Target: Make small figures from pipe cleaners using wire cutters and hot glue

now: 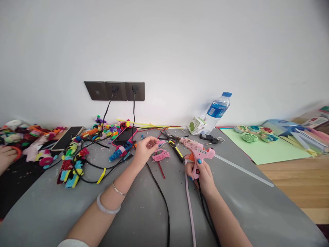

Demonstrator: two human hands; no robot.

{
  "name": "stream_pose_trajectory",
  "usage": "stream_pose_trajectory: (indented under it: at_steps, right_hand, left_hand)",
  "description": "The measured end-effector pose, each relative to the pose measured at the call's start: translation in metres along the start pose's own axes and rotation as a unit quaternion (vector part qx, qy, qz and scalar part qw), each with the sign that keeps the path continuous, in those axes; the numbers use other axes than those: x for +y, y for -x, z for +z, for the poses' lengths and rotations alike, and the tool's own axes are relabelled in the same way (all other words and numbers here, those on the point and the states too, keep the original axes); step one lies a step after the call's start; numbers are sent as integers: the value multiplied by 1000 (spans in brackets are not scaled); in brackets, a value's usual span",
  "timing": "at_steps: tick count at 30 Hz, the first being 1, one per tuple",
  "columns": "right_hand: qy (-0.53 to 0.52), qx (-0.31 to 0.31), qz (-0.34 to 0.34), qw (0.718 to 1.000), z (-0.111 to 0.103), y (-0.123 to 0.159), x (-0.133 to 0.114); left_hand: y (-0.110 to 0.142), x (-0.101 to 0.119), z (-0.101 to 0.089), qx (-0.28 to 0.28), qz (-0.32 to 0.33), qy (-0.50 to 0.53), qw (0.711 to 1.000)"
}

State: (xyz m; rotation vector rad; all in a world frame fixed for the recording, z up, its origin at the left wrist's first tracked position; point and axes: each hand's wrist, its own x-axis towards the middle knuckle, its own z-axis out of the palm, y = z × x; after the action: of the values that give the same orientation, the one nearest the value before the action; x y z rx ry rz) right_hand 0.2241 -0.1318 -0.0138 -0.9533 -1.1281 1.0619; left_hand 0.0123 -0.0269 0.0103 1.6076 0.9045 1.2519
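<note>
My left hand (147,149) pinches a small pink piece (161,142) between thumb and fingertips; its exact kind is too small to make out. My right hand (202,173) is wrapped round a pink hot glue gun (199,153), its nozzle end pointing left toward the pink piece but apart from it. A long translucent glue stick (244,169) juts out of the gun's back. Below the right hand hangs a pale pink strip (190,209). Beneath the left fingertips lies a bundle of pink cord (161,155), beside black-and-yellow pliers (176,151).
Colourful pipe-cleaner figures (70,164), a pink-edged phone (124,136) and looped black cable (84,180) lie leftward. Another person's hand (7,157) is at far left. Behind stand a tilted water bottle (217,111) and small box (195,125). Green paper (267,151) bears crumpled flowers.
</note>
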Motion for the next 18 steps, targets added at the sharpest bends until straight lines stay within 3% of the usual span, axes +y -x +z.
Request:
stream_pose_trajectory:
  at_steps: [10,18]
  right_hand:
    - [12,3,1,1000,0,0,0]
    - [14,6,1,1000,1,0,-1]
  left_hand:
    - [1,0,0,11,48,-56,997]
    - [1,4,0,15,40,-53,998]
